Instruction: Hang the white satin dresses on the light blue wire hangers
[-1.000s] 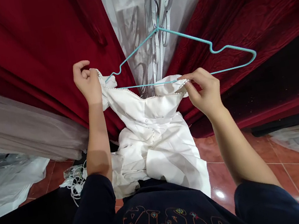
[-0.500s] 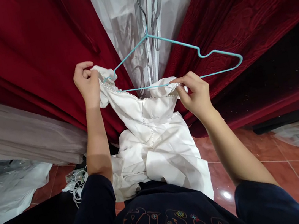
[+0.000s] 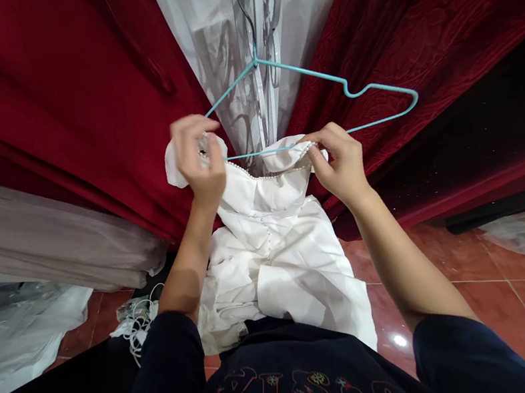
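Observation:
A white dress with pearl-like beads along its neckline hangs in front of my body. The light-blue hanger is above it, its lower bar crossing the neckline. My right hand pinches the beaded edge of the right sleeve beside that bar. At the other sleeve, my left hand is blurred, its fingers curved around the hanger's left end and the beaded strap. That end of the hanger is hidden behind the hand, and the exact grip is unclear.
Dark red drapes hang at left and right. Behind the hanger stands a white metal rack, with another hook near its top. White cables lie at lower left, and reddish tiles cover the floor.
My left hand has moved right and slightly down, from the outer edge of the left sleeve to over the hanger's end. The hanger has shifted slightly left; my right hand has barely moved.

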Demonstrator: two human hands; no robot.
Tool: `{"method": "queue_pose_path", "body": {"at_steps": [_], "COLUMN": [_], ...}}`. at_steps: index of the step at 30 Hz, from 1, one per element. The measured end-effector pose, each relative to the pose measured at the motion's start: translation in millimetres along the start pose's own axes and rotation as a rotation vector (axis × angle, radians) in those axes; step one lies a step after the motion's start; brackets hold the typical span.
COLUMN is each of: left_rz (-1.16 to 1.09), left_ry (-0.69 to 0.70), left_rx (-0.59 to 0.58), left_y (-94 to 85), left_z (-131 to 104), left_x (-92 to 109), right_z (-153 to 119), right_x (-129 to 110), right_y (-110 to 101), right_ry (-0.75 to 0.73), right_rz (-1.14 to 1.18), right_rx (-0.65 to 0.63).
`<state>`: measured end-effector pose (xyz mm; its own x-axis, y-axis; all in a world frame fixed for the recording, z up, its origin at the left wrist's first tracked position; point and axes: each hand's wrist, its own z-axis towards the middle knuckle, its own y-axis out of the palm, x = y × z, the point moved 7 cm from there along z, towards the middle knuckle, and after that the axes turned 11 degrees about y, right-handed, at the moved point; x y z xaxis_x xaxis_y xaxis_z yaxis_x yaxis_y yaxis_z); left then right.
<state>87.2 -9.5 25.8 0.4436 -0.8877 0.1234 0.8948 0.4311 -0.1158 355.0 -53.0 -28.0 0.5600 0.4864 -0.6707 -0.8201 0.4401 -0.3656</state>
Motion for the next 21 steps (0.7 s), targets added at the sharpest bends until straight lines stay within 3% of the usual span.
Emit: {"method": "queue_pose_path", "body": {"at_steps": [3, 4, 6, 10, 13, 16, 18, 21], "left_rz": [-0.085, -0.106, -0.111, -0.123, -0.145, -0.151, -0.17, -0.178], "left_ry": [-0.023, -0.055, -0.114, -0.173, -0.196, -0.233, -0.254, -0.275], "left_rx": [-0.454, -0.563, -0.67, -0.677, -0.699, -0.737, -0.753, -0.776], "left_y": [45.0, 56.0, 68.3, 70.8, 67.2, 63.8, 62.1, 59.5], "left_z": [-24.8, -34.0, -46.6, -49.1, -45.1, -41.8, -39.2, -35.4], "left_x": [31.0, 34.5, 35.0, 28.1, 23.1, 20.8, 23.5, 30.3], "right_z": [0.3, -0.6, -5.6, -25.9, -35.9, -24.7, -3.6, 30.1], "right_x": [1.3, 1.6, 1.7, 4.8, 18.8, 39.5, 47.8, 44.4], "right_y": [1.5, 1.7, 0.7, -20.0, -60.1, -101.5, -118.0, -125.0], "right_ry": [0.028, 0.04, 0.049, 0.01, 0.036, 0.066, 0.065, 0.086], "right_rz": [-0.016, -0.032, -0.066, -0.166, -0.153, -0.002, 0.044, 0.015], "right_rx": [0.006, 0.008, 0.023, 0.223, 0.535, 0.766, 0.791, 0.754]}}
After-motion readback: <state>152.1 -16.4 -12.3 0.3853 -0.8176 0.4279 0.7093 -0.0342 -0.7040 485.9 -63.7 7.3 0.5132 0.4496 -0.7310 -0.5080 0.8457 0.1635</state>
